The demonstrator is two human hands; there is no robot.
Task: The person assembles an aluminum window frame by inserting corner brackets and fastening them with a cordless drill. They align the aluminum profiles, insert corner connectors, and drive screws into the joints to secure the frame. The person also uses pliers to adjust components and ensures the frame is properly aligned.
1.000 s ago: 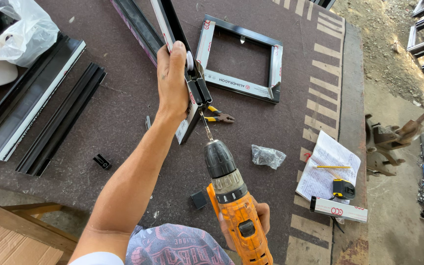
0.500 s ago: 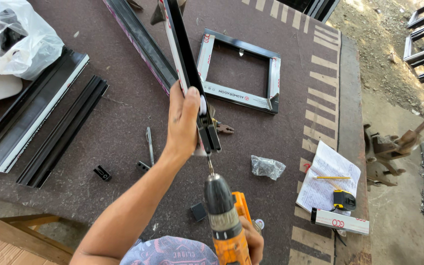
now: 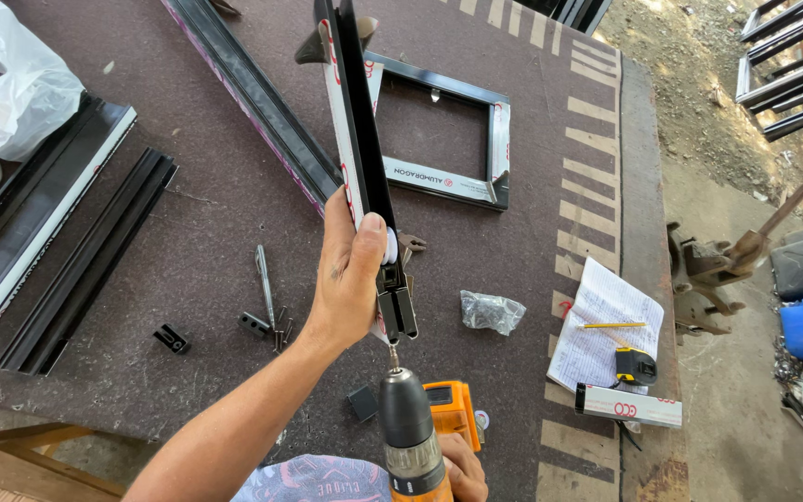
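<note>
A: Left hand (image 3: 350, 279) is wrapped tight around the long black aluminium frame profile (image 3: 357, 139), thumb pressed on its near face, fingers curled behind. The profile runs from dead centre up towards 12 o'clock, lifted at an angle over the dark brown bench (image 3: 188, 242)

B: And below it, at 6 o'clock, the orange and grey cordless drill (image 3: 413, 437) points up, its bit tip right at the profile's lower end. The right hand (image 3: 462, 469) is clenched on the drill's grip, only the knuckles showing at the bottom edge

A: Around them, at 1 o'clock of the left hand, a small rectangular black frame (image 3: 494, 139) lies flat on the bench. A second long dark profile (image 3: 253, 93) lies slanting towards 11 o'clock

B: Over at 9 o'clock, two more black channel lengths (image 3: 85, 265) lie side by side, with a white plastic bag (image 3: 11, 84) up at 10 o'clock

A: Just left of the wrist, a slim metal bit (image 3: 265, 284) and a few small black brackets (image 3: 171, 338) lie loose. At 3 o'clock, a clear little bag of hardware (image 3: 492, 310), then a written sheet of paper (image 3: 606, 325) with a yellow pencil (image 3: 613, 325) across it, and a black and yellow tape measure (image 3: 636, 365) touching its lower edge

B: And a white flat box (image 3: 626, 406) lying just below that tape, at 4 o'clock
</note>
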